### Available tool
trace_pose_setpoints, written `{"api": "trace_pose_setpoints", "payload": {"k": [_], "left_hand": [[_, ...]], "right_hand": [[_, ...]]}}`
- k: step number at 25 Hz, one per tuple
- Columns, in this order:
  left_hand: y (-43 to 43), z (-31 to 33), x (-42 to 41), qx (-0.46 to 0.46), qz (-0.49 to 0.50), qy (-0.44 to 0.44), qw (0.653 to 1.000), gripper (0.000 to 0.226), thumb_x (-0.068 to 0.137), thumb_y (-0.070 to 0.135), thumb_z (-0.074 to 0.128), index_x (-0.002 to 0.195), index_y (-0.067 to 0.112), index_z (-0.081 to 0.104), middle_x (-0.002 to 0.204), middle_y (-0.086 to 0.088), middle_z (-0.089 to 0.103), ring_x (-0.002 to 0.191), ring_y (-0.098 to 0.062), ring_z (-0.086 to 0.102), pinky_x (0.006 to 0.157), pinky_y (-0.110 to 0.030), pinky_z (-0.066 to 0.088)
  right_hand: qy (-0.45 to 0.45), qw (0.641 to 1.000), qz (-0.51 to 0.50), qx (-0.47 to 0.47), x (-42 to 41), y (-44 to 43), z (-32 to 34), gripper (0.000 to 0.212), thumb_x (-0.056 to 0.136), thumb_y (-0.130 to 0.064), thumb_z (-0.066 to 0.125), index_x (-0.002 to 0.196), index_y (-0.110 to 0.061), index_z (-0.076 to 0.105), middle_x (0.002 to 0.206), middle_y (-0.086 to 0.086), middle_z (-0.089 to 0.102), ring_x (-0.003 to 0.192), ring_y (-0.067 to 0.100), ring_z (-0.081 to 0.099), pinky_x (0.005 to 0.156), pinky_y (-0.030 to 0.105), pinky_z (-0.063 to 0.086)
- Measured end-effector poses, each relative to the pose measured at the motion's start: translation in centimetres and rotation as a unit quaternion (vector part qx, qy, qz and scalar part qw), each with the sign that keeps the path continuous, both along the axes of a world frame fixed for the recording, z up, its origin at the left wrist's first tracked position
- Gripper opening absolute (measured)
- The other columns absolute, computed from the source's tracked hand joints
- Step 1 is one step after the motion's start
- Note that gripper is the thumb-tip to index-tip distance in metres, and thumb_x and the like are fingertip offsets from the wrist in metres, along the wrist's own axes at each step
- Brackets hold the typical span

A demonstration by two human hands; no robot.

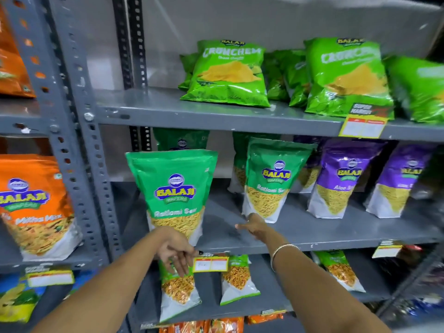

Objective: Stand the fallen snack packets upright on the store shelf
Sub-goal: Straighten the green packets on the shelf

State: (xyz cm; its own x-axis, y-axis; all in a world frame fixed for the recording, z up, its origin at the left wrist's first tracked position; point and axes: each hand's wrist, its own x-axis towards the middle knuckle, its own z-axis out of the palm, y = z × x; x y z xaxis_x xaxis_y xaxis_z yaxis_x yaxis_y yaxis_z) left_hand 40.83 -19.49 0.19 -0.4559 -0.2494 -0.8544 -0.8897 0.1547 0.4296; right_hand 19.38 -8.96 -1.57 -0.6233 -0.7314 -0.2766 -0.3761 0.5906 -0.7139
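Head view, left hand (176,254) splayed, right hand (254,227) outstretched

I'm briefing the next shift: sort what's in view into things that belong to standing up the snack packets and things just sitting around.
Belongs to the job:
- front Ratlami Sev packet
- second Ratlami Sev packet
- middle shelf
- left hand, open
- right hand, open

Just around:
- Crunchem bags
- purple packets
- orange Mixture packet
- price tags

Painted metal racking is carrying glossy plastic snack packs.
The grey shelf (312,231) is showing a smooth, scuffed matt coat, as is the perforated steel upright (79,131); the green Ratlami Sev packet (173,188) and Crunchem bag (228,73) are gleaming like shiny film, while the yellow price label (211,264) is looking like matt paper.
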Motion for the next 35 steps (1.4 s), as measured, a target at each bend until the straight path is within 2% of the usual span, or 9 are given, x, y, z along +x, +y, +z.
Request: {"api": "trace_pose_setpoints", "payload": {"k": [1,4,6,9,12,14,16,22,35], "left_hand": [[0.6,0.0,-2.2,-0.014,-0.002,0.037,0.999,0.028,0.096,0.032,0.039,0.079,0.015,0.052,0.078,-0.001,0.063,0.060,-0.007,0.066,0.061,-0.025,0.049],[1.7,-0.6,-9.1,-0.096,0.083,0.195,0.973,0.016,0.091,0.026,0.053,0.099,0.011,0.052,0.099,-0.008,0.058,0.085,-0.016,0.060,0.071,-0.031,0.052],[1.8,-1.4,-14.0,-0.153,0.157,0.258,0.941,0.048,0.086,0.025,0.062,0.127,0.007,0.044,0.128,-0.013,0.051,0.112,-0.022,0.052,0.090,-0.035,0.046],[2.5,-2.3,-19.6,-0.214,0.238,0.298,0.899,0.084,0.080,0.017,0.070,0.146,0.002,0.020,0.154,-0.013,0.029,0.138,-0.026,0.034,0.110,-0.034,0.032],[2.9,-3.4,-22.8,-0.245,0.304,0.309,0.867,0.077,0.073,0.006,0.075,0.138,-0.002,0.033,0.144,-0.017,0.045,0.125,-0.025,0.048,0.091,-0.025,0.038],[3.5,-3.4,-23.1,-0.254,0.329,0.321,0.851,0.081,0.058,0.015,0.082,0.128,-0.001,0.044,0.132,-0.019,0.056,0.116,-0.026,0.055,0.088,-0.027,0.042],[3.7,-4.0,-22.7,-0.276,0.330,0.316,0.846,0.092,0.042,0.028,0.084,0.123,0.003,0.048,0.128,-0.018,0.060,0.116,-0.030,0.057,0.097,-0.039,0.047],[8.1,-2.1,-20.5,-0.352,0.258,0.262,0.861,0.071,0.062,0.023,0.083,0.124,0.009,0.051,0.131,-0.010,0.060,0.121,-0.027,0.055,0.099,-0.035,0.045],[9.5,-2.9,-18.2,-0.372,0.241,0.225,0.867,0.067,0.061,0.036,0.082,0.117,0.013,0.053,0.127,-0.009,0.064,0.118,-0.028,0.057,0.101,-0.043,0.046]], "right_hand": [[0.017,1.000,-0.018,0.006,-2.2,0.9,0.1,0.034,0.078,-0.031,0.070,0.095,-0.006,0.055,0.078,0.002,0.052,0.076,0.019,0.051,0.055,0.024,0.040],[0.003,0.996,-0.073,-0.042,-8.5,3.2,0.6,0.070,0.075,-0.025,0.074,0.133,-0.001,0.043,0.131,0.014,0.055,0.122,0.030,0.051,0.089,0.032,0.044],[-0.023,0.991,-0.101,-0.084,-12.4,3.8,0.5,0.090,0.075,-0.019,0.075,0.144,0.002,0.022,0.148,0.017,0.037,0.136,0.030,0.038,0.105,0.037,0.039],[-0.127,0.978,-0.069,-0.151,-17.4,3.0,-0.7,0.084,0.074,0.001,0.073,0.139,0.002,0.020,0.130,0.005,0.037,0.121,0.018,0.039,0.089,0.025,0.048],[-0.157,0.973,0.057,-0.157,-19.6,1.5,-1.9,0.059,0.072,0.006,0.073,0.120,-0.002,0.039,0.125,0.007,0.050,0.109,0.017,0.048,0.073,0.009,0.050],[-0.183,0.963,0.096,-0.173,-19.7,1.2,-2.4,0.069,0.069,0.008,0.074,0.129,0.001,0.041,0.132,0.014,0.054,0.113,0.023,0.053,0.087,0.022,0.051],[-0.184,0.960,0.103,-0.186,-19.3,1.6,-2.5,0.074,0.068,0.009,0.074,0.132,-0.001,0.039,0.127,0.007,0.054,0.112,0.020,0.051,0.092,0.029,0.044],[-0.155,0.967,0.120,-0.165,-17.9,4.9,-2.4,0.081,0.064,-0.003,0.081,0.134,-0.007,0.039,0.134,0.009,0.054,0.115,0.021,0.052,0.098,0.032,0.044],[-0.097,0.972,0.134,-0.165,-14.9,7.9,-1.9,0.082,0.069,-0.012,0.079,0.138,-0.011,0.035,0.140,0.009,0.050,0.129,0.027,0.046,0.108,0.038,0.039]]}}
